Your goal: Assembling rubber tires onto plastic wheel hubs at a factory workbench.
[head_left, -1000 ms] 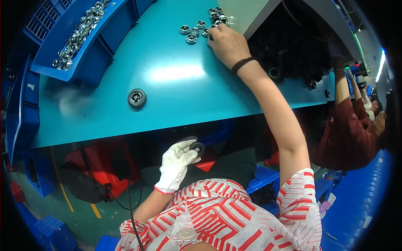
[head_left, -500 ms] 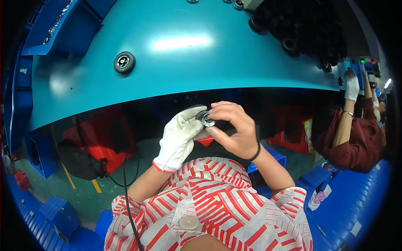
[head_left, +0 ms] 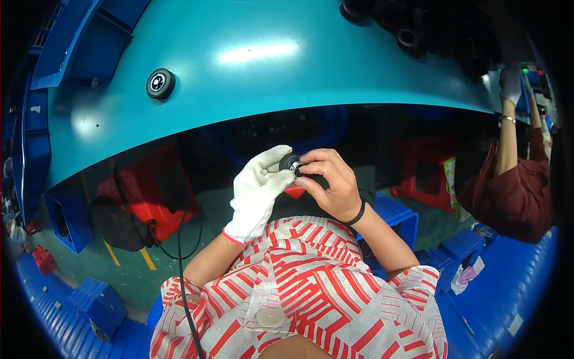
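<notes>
In front of my chest, just short of the table edge, I hold a small black rubber wheel with a silver hub (head_left: 290, 163). My left hand (head_left: 254, 188), in a white knit glove, is closed on its black rim, thumb below and fingers above. My bare right hand (head_left: 335, 182) has its fingertips and thumb closed around the silver hub side. The fingers partly cover the hub, so how far it sits in the rubber cannot be told. A second black wheel with a silver centre (head_left: 161, 84) lies on the turquoise table (head_left: 239, 78) at the left.
A heap of black tyres (head_left: 430, 42) covers the table's far right. Blue bins (head_left: 75, 51) stand at its left end. Below are a red stool (head_left: 140, 191), a dangling black cable (head_left: 180, 257) and a blue crate (head_left: 394, 218). At the right, a co-worker's gloved hand (head_left: 510, 84) reaches over the table.
My fingers have shifted on the wheel, and its silver face has turned more toward my right hand. The whole view has tilted slightly. The co-worker's hand has moved farther out.
</notes>
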{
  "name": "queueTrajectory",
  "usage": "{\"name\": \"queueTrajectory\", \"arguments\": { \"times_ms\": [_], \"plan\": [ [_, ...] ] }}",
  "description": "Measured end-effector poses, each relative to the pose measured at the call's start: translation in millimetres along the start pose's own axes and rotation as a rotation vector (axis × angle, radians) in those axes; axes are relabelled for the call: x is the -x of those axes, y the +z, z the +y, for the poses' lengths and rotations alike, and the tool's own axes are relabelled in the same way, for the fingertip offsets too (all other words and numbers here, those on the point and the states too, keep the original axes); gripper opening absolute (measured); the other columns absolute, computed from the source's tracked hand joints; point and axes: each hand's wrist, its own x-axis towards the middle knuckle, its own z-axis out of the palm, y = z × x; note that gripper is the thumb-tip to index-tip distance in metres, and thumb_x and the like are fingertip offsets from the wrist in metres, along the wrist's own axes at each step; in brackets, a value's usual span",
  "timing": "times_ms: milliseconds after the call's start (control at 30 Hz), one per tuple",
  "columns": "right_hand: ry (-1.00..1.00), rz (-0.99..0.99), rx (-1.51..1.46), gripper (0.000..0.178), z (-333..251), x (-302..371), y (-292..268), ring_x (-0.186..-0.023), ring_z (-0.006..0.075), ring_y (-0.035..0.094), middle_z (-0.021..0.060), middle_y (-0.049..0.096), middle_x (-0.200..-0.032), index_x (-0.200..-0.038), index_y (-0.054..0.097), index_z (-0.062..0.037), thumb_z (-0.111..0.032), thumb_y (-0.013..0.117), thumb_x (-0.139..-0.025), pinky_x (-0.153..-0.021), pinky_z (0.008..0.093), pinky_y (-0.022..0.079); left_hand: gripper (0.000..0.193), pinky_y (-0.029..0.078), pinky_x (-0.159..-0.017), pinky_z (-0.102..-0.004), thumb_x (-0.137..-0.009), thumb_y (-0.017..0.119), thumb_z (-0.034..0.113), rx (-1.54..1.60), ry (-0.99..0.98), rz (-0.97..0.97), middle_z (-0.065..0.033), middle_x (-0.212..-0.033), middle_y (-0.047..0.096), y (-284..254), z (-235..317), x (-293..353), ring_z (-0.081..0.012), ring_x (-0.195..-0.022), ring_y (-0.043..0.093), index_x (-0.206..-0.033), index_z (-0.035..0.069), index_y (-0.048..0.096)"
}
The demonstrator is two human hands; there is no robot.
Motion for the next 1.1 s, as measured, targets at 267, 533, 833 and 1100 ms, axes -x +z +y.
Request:
{"name": "queueTrajectory", "arguments": {
  "times_ms": [267,533,833,1100],
  "plan": [
    [-0.075,-0.031,0.165,0.023,-1,-3,5,-0.082,0.0265,0.061,0.0128,0.061,-0.093,-0.087,0.059,-0.001,-0.002,0.073,-0.07,-0.068,0.0312,0.051,0.045,0.05,-0.086,-0.0267,-0.08,0.067,-0.001,-0.078,0.112,0.024,-0.013,-0.107,0.06,-5,-8,1,-0.0156,-0.095,0.061,-0.122,-0.005,0.048],
    [0.076,-0.165,0.018,0.053,0,-3,2,-0.088,0.0309,0.059,0.0166,0.054,-0.111,-0.121,0.049,-0.0017,-0.005,0.071,-0.074,-0.071,0.0338,0.051,0.043,0.051,-0.084,-0.0278,-0.08,0.067,-0.002,-0.22,0.115,-0.023,-0.0134,-0.107,0.059,-7,6,2,-0.0164,-0.095,0.061,-0.119,-0.005,0.049],
    [0.116,-0.236,0.102,0.048,5,1,6,-0.083,0.0307,0.061,0.0168,0.057,-0.103,-0.116,0.051,0.0002,-0.001,0.069,-0.071,-0.071,0.0341,0.052,0.041,0.052,-0.082,-0.0268,-0.08,0.066,0.0,-0.341,0.088,-0.001,-0.0159,-0.107,0.061,1,7,4,-0.0181,-0.093,0.064,-0.118,-0.005,0.05],
    [0.105,-0.213,0.213,0.034,13,-1,21,-0.073,0.0264,0.061,0.014,0.057,-0.09,-0.1,0.055,0.0021,0.004,0.068,-0.069,-0.062,0.0336,0.051,0.033,0.053,-0.078,-0.0278,-0.08,0.068,0.004,-0.615,0.152,0.129,-0.0141,-0.099,0.066,-8,-10,-5,-0.0175,-0.088,0.066,-0.11,-0.004,0.057]
  ]
}}
